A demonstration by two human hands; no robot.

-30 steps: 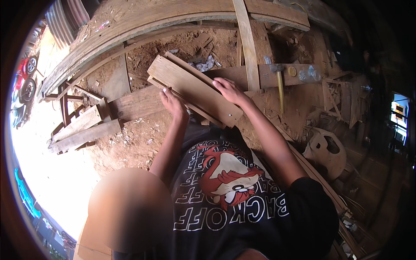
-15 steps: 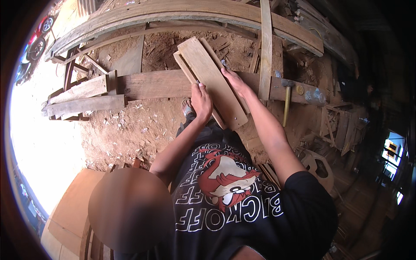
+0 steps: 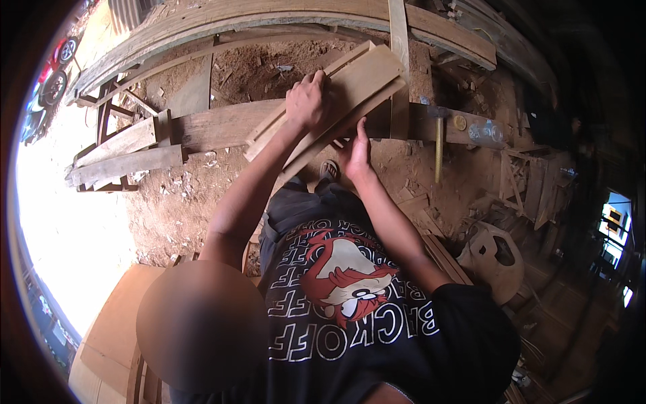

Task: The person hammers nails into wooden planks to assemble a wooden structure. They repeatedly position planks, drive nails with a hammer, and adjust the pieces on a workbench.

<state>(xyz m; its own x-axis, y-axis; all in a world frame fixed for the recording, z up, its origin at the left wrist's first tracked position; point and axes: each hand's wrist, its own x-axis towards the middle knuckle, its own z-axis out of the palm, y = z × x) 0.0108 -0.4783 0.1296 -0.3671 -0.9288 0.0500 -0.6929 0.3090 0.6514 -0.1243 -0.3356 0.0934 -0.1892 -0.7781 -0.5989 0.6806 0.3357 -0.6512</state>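
A pale wooden piece (image 3: 363, 82), made of a wide board with narrower strips along its long sides, is held slanting above a plank bench (image 3: 219, 125). Its far end points up and to the right. Over its left long edge, my left hand (image 3: 308, 102) is closed with the fingers curled. Against the lower right edge is my right hand (image 3: 357, 155), thumb raised and the other fingers partly hidden beneath the wood. A hammer with a yellow handle (image 3: 439, 151) hangs over the bench's front edge, right of my hands.
Beside the hammer lie a tape roll (image 3: 460, 122) and a clear plastic bottle (image 3: 487, 132). A long timber (image 3: 282, 15) runs across the back, crossed by a thin strip (image 3: 399, 40). Sawdust and scraps cover the ground (image 3: 182, 202). A plastic chair (image 3: 508, 276) stands at right.
The wooden piece has turned clockwise, its far end swinging right. My left hand has moved up to its left edge; my right hand has dropped lower, to its near right side.
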